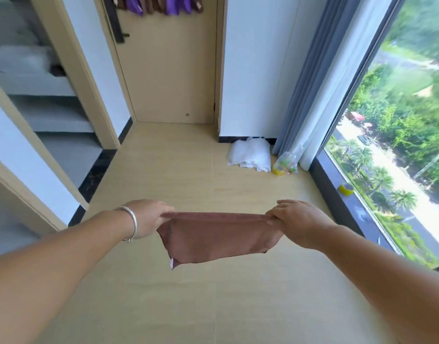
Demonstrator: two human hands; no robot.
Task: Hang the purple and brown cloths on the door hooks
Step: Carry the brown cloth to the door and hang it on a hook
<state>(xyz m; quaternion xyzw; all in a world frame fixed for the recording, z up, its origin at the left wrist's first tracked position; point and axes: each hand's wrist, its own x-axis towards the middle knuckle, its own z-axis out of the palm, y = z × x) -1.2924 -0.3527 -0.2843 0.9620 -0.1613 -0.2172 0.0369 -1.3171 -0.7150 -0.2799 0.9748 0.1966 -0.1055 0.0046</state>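
A clear plastic bag [287,163] sits on the floor [188,294] at the foot of the curtain [320,78], holding small coloured items too blurred to name; a yellow roll shows at its lower left. Just beside it lies a white bundle of cloth [250,155], against the wall.

The person holds a brown cloth [218,237] stretched between both hands, out in front and above the floor. The left hand [149,217] pinches the cloth's upper left corner, and its wrist wears a silver bangle [131,222]. The right hand [300,219] grips the upper right corner, fingers curled over the edge. The top edge runs taut and nearly level; the rest hangs down, with a small pale tag at its lowest left corner.

Bare floor lies between the hands and the closed door [171,70] ahead. At the door's top, purple and brown cloths [163,6] hang in a row, cut off by the frame edge; the hooks themselves are out of view. A window [399,120] fills the right side, with a yellow-green tape roll [346,188] on its dark sill. An open doorway on the left shows a blurred room.
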